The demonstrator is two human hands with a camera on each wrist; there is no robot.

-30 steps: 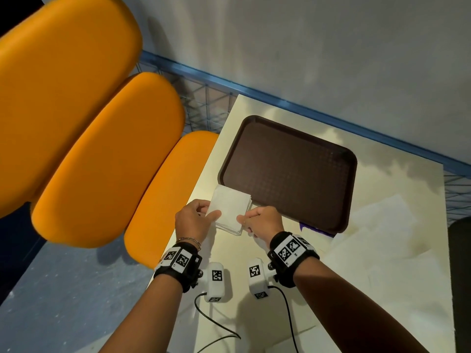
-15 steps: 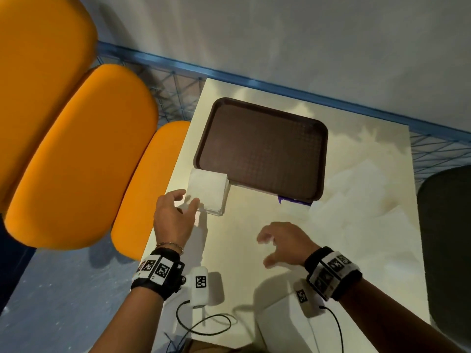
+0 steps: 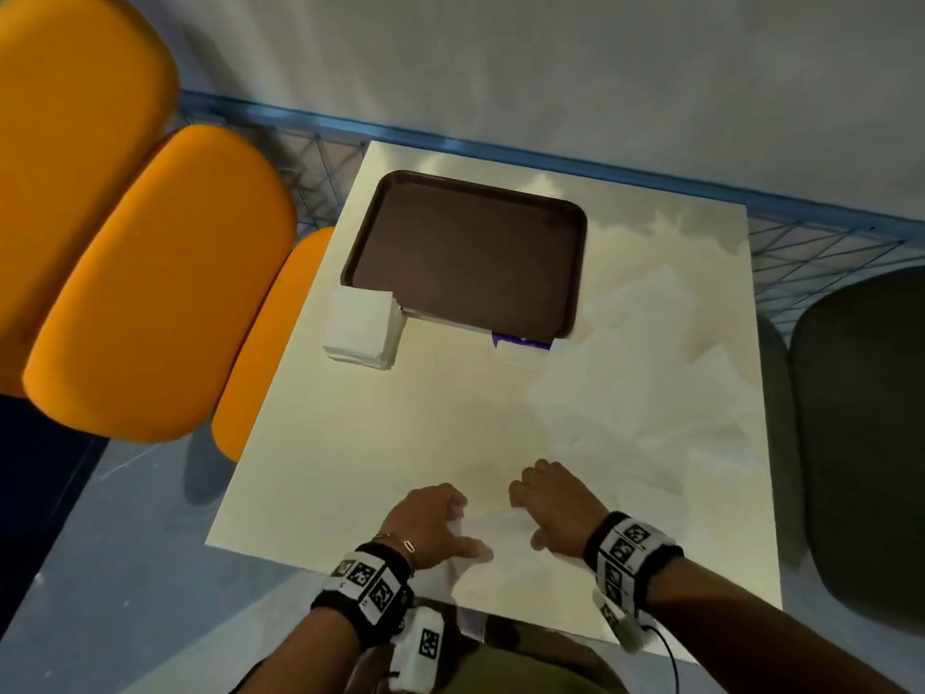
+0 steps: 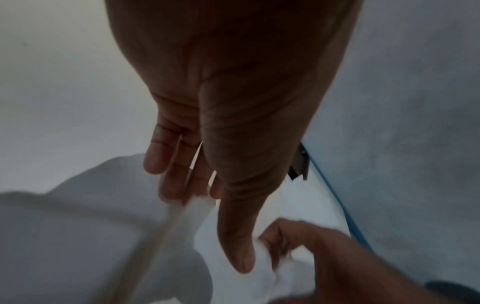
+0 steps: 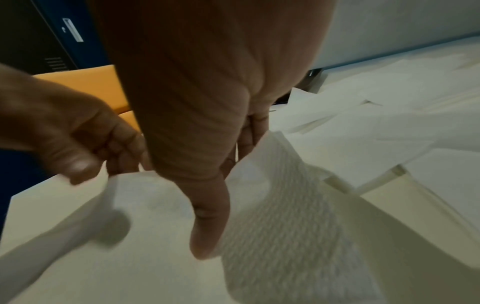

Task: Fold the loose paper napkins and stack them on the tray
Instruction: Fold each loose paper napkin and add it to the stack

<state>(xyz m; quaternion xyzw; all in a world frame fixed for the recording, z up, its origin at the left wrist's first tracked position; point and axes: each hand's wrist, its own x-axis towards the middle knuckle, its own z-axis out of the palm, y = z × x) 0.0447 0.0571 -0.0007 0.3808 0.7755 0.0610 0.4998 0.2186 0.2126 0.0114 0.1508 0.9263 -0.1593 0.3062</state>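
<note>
A dark brown tray (image 3: pixel 470 252) lies bare at the far left of the cream table (image 3: pixel 380 443). A stack of folded white napkins (image 3: pixel 363 328) sits on the table against the tray's near left corner. Loose napkins (image 3: pixel 650 368) are spread over the table's right side. At the near edge both hands hold one loose napkin (image 3: pixel 500 548). My left hand (image 3: pixel 458 523) pinches its left edge (image 5: pixel 114 181) between thumb and fingers. My right hand (image 3: pixel 525 513) grips the right part (image 5: pixel 285 185), fingers behind the sheet and thumb in front.
Orange seats (image 3: pixel 165 273) line the table's left side and a dark chair (image 3: pixel 861 433) stands on the right. A purple-edged packet (image 3: pixel 520 343) sticks out under the tray's near edge. A blue wire rack (image 3: pixel 811 252) and a grey wall lie behind.
My left hand left the folded stack and came back to the near edge. My right hand moved with it, and both took hold of a loose napkin.
</note>
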